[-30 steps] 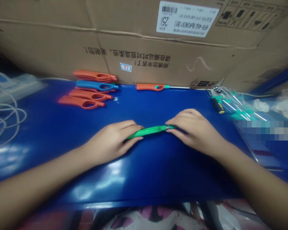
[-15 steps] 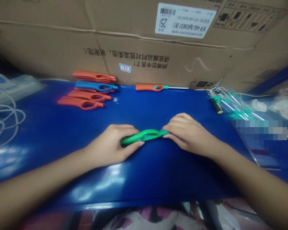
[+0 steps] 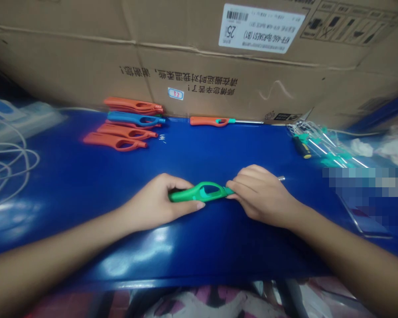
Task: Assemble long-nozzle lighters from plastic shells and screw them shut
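My left hand [image 3: 161, 198] is closed around the rear of a green gas lighter [image 3: 212, 187], held level just above the table. Its trigger opening faces up toward me, with a turquoise part inside. At the front end, my right hand [image 3: 260, 192] is closed on the turquoise collar. A silver tube tip [image 3: 281, 179] shows beyond the right knuckles; the tube's middle is hidden by the hand.
Several orange lighter handles [image 3: 116, 141] and a blue one [image 3: 124, 118] lie at the back left. An orange lighter with its tube [image 3: 205, 121] rests by the cardboard box [image 3: 86, 66]. At right are a screwdriver [image 3: 301, 147], metal tubes [image 3: 331, 145] and a phone-like slab [image 3: 365, 221].
The green lighter has rolled so its trigger opening shows more plainly. My right hand has shifted slightly down, and the silver tip now shows past it.
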The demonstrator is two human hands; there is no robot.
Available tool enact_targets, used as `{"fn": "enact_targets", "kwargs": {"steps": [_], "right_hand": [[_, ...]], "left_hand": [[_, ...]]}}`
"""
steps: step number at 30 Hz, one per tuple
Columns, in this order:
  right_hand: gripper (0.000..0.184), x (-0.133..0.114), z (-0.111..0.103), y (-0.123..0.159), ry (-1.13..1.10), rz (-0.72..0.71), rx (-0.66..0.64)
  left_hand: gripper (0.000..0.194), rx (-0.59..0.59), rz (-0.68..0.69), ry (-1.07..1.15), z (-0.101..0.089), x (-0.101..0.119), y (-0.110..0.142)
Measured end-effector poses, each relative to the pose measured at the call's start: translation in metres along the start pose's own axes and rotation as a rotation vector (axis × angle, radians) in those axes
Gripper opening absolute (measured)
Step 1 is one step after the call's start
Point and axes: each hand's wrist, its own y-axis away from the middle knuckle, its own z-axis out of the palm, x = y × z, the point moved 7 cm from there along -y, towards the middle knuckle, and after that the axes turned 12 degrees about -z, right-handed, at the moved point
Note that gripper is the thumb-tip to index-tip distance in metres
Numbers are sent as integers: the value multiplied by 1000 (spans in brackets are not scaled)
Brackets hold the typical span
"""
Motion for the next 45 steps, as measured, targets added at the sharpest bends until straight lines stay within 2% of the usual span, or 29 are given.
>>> {"fn": "enact_targets", "kwargs": {"steps": [3, 5, 10, 13, 22, 24, 27, 30, 33, 37, 41, 45], "right_hand": [[28, -1, 1, 0, 5, -9, -3], [29, -2, 1, -1, -2, -13, -4], [29, -4, 1, -3, 17, -21, -40], [29, -6, -1, -3, 39, -18, -25], [26, -10, -7, -4, 58, -41, 34], [26, -8, -6, -4, 62, -25, 11], [26, -1, -2, -3, 68, 38, -51], [24, 6, -1, -1, 47, 100, -78], [21, 15, -2, 4, 14, 171, -86], [24, 26, 1, 8, -64, 195, -101], [28, 27, 3, 9, -72, 154, -108], [28, 22, 3, 8, -36, 79, -70]], "left_hand": [[33, -47, -69, -4, 5, -7, 0], [33, -37, -53, -31, 5, -7, 1], [21, 38, 183, -113, 2, 10, 9], [16, 60, 257, -133, 1, 18, 12], [27, -59, 68, -43, 4, 0, 1], [26, -36, 103, -78, 3, 1, 1], [22, 26, 238, -187, 4, 10, 5], [36, 58, 317, -343, 7, 14, 9], [46, 87, 301, -495, 7, 11, 7], [45, 160, 243, -568, -4, 5, -1], [40, 131, 176, -547, -6, -2, -5], [35, 109, 218, -439, 0, 0, 0]]}}
